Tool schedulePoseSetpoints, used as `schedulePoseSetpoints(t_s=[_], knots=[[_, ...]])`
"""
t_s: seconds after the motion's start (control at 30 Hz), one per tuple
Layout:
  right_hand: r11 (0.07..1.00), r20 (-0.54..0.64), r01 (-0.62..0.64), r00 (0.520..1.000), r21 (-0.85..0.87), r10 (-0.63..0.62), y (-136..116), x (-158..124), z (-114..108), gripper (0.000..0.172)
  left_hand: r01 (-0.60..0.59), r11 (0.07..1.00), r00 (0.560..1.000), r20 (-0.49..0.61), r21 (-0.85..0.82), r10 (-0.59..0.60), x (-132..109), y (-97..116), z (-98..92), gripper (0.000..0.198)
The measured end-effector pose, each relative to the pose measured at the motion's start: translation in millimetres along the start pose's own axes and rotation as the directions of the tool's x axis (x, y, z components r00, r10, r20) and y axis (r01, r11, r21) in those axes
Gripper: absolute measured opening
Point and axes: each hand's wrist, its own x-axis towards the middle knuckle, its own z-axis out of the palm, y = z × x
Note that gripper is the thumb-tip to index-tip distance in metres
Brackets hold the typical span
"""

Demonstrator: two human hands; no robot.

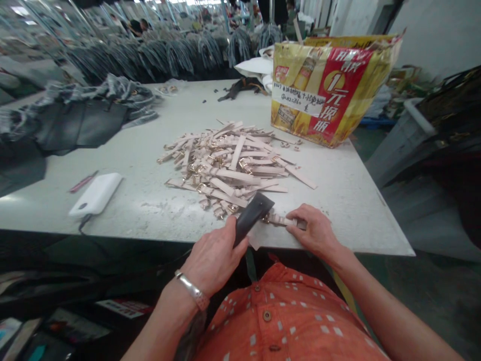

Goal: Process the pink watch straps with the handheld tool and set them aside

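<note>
My left hand (pixel 218 250) is closed around a smooth black flat piece (pixel 253 215) with a small dot near its far end; its exact kind does not show. The black piece slants up and to the right, its tip by the front of a heap of pale buckle straps (pixel 229 165). At the table's front edge, my right hand (pixel 313 229) pinches one end of a pale strap with a buckle (pixel 278 219). That strap's other end meets the black piece, which partly hides it. Gold-coloured buckles show throughout the heap.
A yellow and red cardboard box (pixel 330 95) stands on the table's (pixel 150 210) right side. Small pale loops (pixel 289 144) lie before it. To the left are a white power bank (pixel 96 194) with a cable, a thin reddish tool (pixel 83 181) and dark grey bag pieces (pixel 82 120).
</note>
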Motion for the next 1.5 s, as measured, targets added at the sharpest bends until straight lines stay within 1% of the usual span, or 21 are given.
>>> schedulePoseSetpoints(t_s=[0.07,0.13,0.33,0.43,0.53,0.6,0.73,0.8,1.0,1.1,1.23,1.37,1.5], knots=[[1.0,-0.006,0.008,1.0,-0.001,-0.008,0.5,-0.8,0.4,0.015,0.002,1.0,1.0,-0.012,-0.011,-0.002,1.7,-2.3,-1.6,0.027],[1.0,-0.009,0.017,1.0,0.002,-0.017,1.3,-1.3,0.6,0.015,0.006,1.0,1.0,0.001,-0.026,-0.006,-1.7,-5.8,-3.1,0.027],[1.0,-0.018,0.028,0.999,0.001,-0.028,3.2,-1.0,1.6,0.016,0.007,0.999,0.998,0.06,-0.034,-0.005,-26.7,-10.3,-0.9,0.03],[1.0,-0.012,0.022,1.0,0.001,-0.022,3.5,-0.9,2.2,0.015,-0.021,0.999,0.995,0.095,-0.029,0.024,-32.1,-8.0,1.4,0.03],[1.0,-0.005,0.021,1.0,-0.001,-0.021,2.9,-0.6,2.1,0.015,-0.019,0.999,0.99,0.138,-0.033,0.024,-28.2,-4.3,0.5,0.03],[1.0,0.001,0.02,1.0,-0.007,-0.02,2.1,-0.1,1.5,0.014,-0.017,0.999,0.989,0.147,-0.043,0.023,-22.7,-1.5,-1.3,0.03],[1.0,0.002,0.013,1.0,-0.017,-0.013,0.9,0.6,0.5,0.013,-0.043,0.999,0.994,0.099,-0.029,0.045,-15.8,1.3,-3.1,0.03],[1.0,0.004,0.015,1.0,-0.016,-0.014,0.9,0.7,0.5,0.013,-0.048,0.998,0.994,0.094,-0.032,0.051,-17.6,0.2,-2.1,0.03],[1.0,-0.004,0.009,1.0,-0.011,-0.009,1.2,0.2,1.7,0.012,-0.033,0.998,0.988,0.148,-0.045,0.04,-31.2,-6.3,3.2,0.031],[1.0,-0.008,0.01,1.0,-0.012,-0.01,1.2,0.3,1.7,0.012,-0.024,0.999,0.989,0.142,-0.026,0.027,-31.0,-4.7,3.2,0.032],[1.0,-0.004,0.009,1.0,-0.018,-0.009,1.0,0.3,1.0,0.013,-0.003,1.0,0.988,0.153,-0.021,0.006,-25.9,-0.4,0.1,0.027],[1.0,0.0,-0.003,1.0,-0.025,0.003,0.1,0.3,0.9,0.013,-0.007,0.999,0.992,0.128,-0.047,0.014,-24.8,-0.9,0.6,0.024],[1.0,-0.004,0.006,1.0,-0.029,-0.006,-0.8,0.3,0.0,0.013,0.0,0.999,0.995,0.096,-0.039,0.004,-25.5,0.9,3.6,0.024]])
